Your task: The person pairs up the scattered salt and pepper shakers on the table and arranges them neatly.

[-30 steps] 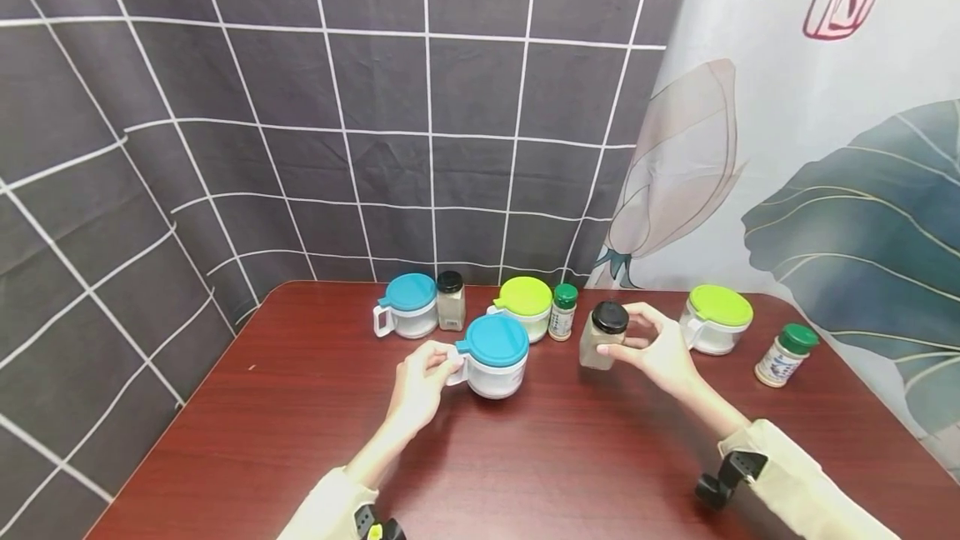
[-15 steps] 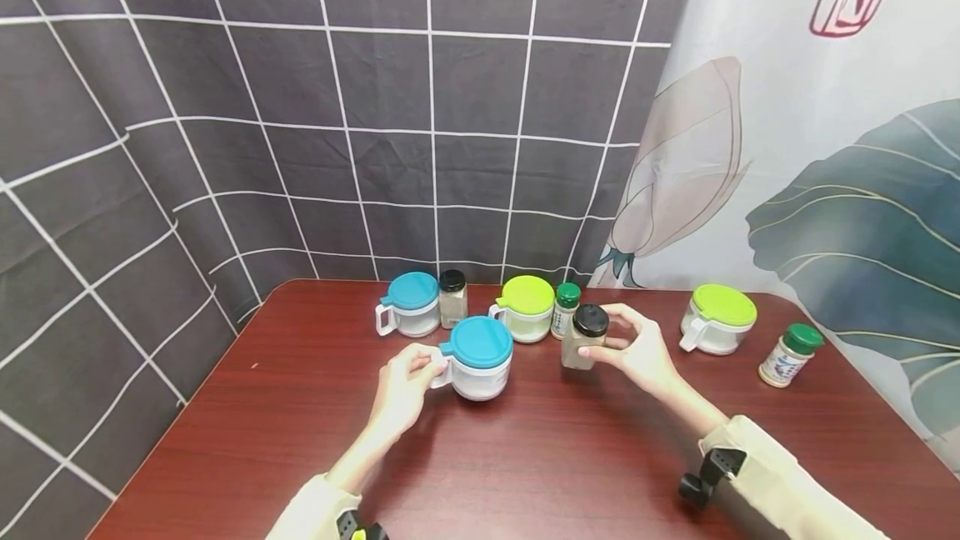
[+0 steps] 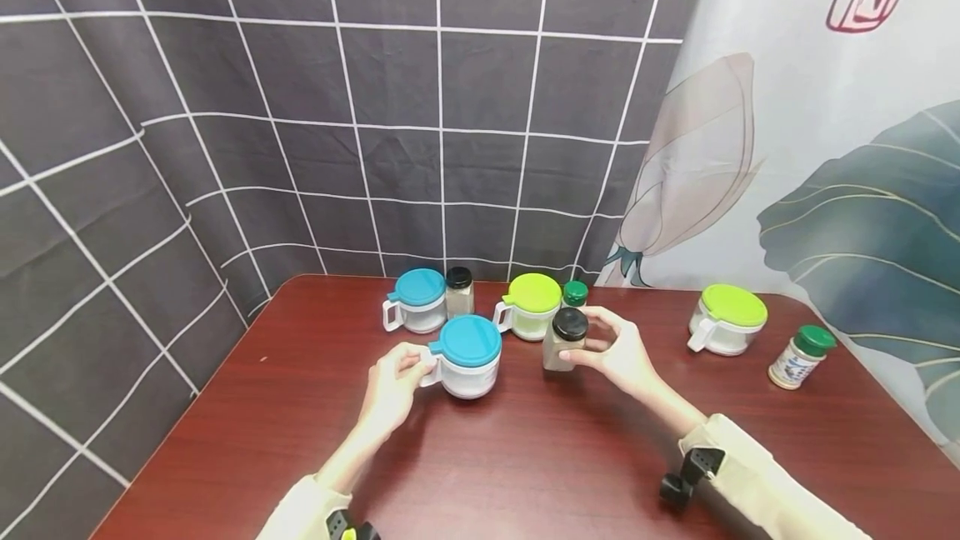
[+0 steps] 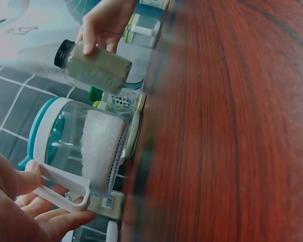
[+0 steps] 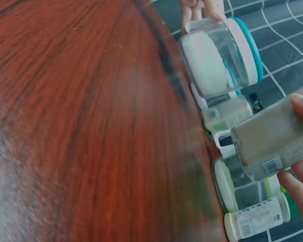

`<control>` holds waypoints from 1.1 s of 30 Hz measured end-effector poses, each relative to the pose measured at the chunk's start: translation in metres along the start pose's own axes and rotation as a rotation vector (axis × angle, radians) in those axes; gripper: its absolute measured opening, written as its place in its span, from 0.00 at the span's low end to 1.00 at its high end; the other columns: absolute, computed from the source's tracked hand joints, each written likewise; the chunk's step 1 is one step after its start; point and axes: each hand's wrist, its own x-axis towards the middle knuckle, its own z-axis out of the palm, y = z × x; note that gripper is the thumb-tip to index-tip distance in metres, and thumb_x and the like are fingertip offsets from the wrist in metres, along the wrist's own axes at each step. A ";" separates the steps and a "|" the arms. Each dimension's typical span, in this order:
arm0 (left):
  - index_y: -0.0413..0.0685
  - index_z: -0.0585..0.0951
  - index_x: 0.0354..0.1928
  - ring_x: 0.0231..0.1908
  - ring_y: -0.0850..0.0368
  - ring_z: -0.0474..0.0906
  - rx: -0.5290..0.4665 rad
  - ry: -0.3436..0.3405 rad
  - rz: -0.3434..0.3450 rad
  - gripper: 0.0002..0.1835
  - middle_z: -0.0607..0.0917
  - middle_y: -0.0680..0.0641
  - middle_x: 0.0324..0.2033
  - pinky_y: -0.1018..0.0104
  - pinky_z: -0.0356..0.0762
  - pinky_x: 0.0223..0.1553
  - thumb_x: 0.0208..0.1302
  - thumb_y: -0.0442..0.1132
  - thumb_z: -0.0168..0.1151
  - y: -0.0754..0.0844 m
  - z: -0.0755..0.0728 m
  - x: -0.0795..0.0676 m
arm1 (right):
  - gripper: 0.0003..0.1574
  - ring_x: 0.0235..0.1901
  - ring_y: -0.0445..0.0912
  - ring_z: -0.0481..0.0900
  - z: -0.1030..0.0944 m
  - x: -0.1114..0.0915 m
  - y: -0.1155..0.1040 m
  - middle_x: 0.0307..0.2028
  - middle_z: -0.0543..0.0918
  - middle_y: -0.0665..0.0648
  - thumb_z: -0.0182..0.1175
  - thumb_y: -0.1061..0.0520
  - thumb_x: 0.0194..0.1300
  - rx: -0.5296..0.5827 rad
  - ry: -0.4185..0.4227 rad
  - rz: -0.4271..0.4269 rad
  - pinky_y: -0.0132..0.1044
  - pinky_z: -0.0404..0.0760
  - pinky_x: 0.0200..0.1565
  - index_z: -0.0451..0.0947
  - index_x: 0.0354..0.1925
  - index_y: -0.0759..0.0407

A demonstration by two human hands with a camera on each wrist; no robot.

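My left hand (image 3: 392, 386) grips the white handle of a blue-lidded seasoning jar (image 3: 468, 361). White granules (image 4: 102, 143) fill part of its clear body in the left wrist view. To the right, my right hand (image 3: 618, 355) holds a square spice jar (image 3: 558, 350) with a black lid, thumb on one side and fingers on the other. In the right wrist view, greyish-beige powder fills this spice jar (image 5: 272, 138) and a barcode label shows low on it. Both jars appear raised above the table, side by side with a gap between them.
Behind stand another blue-lidded jar (image 3: 420, 302), a black-lidded spice jar (image 3: 460, 294), a green-lidded jar (image 3: 534, 307) and a partly hidden green-capped bottle (image 3: 575, 293). At the right are a second green-lidded jar (image 3: 727, 319) and green-capped bottle (image 3: 801, 357) on the wooden table (image 3: 525, 473).
Both hands have shifted left with their jars. The black-lidded jar has come closer to the blue-lidded one and now covers part of the green-capped bottle behind. The head view has turned slightly left.
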 end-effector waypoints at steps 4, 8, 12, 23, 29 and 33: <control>0.42 0.82 0.41 0.50 0.47 0.82 0.012 0.017 -0.015 0.08 0.87 0.41 0.42 0.56 0.81 0.48 0.61 0.37 0.64 -0.001 -0.004 -0.001 | 0.37 0.43 0.29 0.81 0.005 -0.001 0.001 0.42 0.82 0.33 0.74 0.71 0.41 -0.001 -0.020 -0.003 0.29 0.82 0.43 0.74 0.53 0.69; 0.42 0.82 0.41 0.50 0.47 0.82 0.001 0.027 -0.028 0.08 0.87 0.40 0.43 0.56 0.81 0.48 0.61 0.36 0.64 -0.002 -0.009 -0.004 | 0.37 0.43 0.29 0.81 0.010 -0.002 0.003 0.41 0.82 0.33 0.74 0.71 0.41 0.011 -0.027 0.007 0.29 0.82 0.43 0.74 0.53 0.70; 0.41 0.82 0.42 0.50 0.47 0.82 -0.014 0.028 -0.034 0.09 0.87 0.39 0.43 0.55 0.81 0.48 0.62 0.37 0.64 -0.003 -0.012 -0.006 | 0.37 0.41 0.30 0.82 0.016 -0.002 0.004 0.40 0.82 0.34 0.74 0.71 0.41 0.022 -0.035 0.026 0.29 0.82 0.43 0.74 0.53 0.71; 0.39 0.81 0.44 0.46 0.48 0.83 -0.023 0.046 -0.060 0.11 0.86 0.36 0.44 0.58 0.82 0.46 0.62 0.36 0.63 -0.008 -0.016 -0.006 | 0.36 0.39 0.34 0.84 0.037 0.003 0.003 0.43 0.85 0.53 0.75 0.69 0.41 0.037 -0.057 0.082 0.36 0.83 0.45 0.75 0.52 0.70; 0.38 0.81 0.43 0.43 0.53 0.83 -0.024 0.051 -0.066 0.10 0.86 0.36 0.43 0.66 0.81 0.43 0.62 0.36 0.63 -0.011 -0.017 -0.006 | 0.36 0.38 0.36 0.84 0.046 0.005 0.002 0.44 0.83 0.66 0.75 0.69 0.41 0.047 -0.077 0.083 0.37 0.84 0.45 0.75 0.52 0.69; 0.38 0.81 0.44 0.43 0.52 0.83 -0.026 0.056 -0.067 0.10 0.86 0.36 0.43 0.64 0.82 0.44 0.62 0.36 0.63 -0.012 -0.019 -0.005 | 0.35 0.37 0.41 0.86 0.051 0.007 0.003 0.42 0.85 0.63 0.75 0.69 0.42 0.043 -0.089 0.088 0.34 0.84 0.43 0.76 0.52 0.69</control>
